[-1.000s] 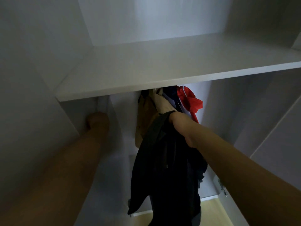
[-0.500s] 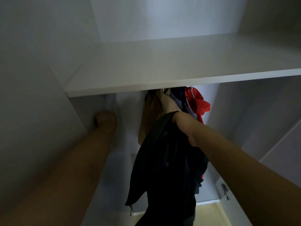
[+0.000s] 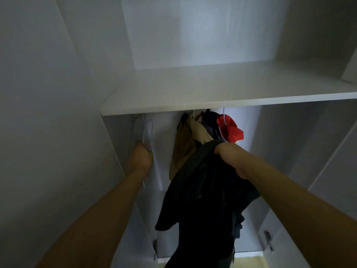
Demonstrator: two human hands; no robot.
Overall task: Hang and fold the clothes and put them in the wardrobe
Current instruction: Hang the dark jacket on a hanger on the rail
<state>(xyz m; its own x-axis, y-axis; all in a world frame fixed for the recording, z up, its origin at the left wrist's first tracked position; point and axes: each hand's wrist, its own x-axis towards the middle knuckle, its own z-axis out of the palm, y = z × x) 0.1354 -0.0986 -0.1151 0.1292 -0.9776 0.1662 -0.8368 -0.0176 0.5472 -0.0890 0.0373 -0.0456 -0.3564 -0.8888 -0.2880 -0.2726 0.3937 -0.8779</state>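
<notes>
— Two hands are under the white wardrobe shelf; bare space lies between them.
— Changes? 
— The left hand, earlier against the wall, now grips a white hanger. The right hand clutches the black garment, hanging lengthwise downward beside the hung red, tan clothes.

Dark garment (black or very dark navy, hard to tell in this light) hangs limp and crumpled below the wardrobe shelf, bunched at its top edge. Right behind it under that shelf hang a tan piece, a cream one and a red one. A pale hanger hangs left of them.
</notes>
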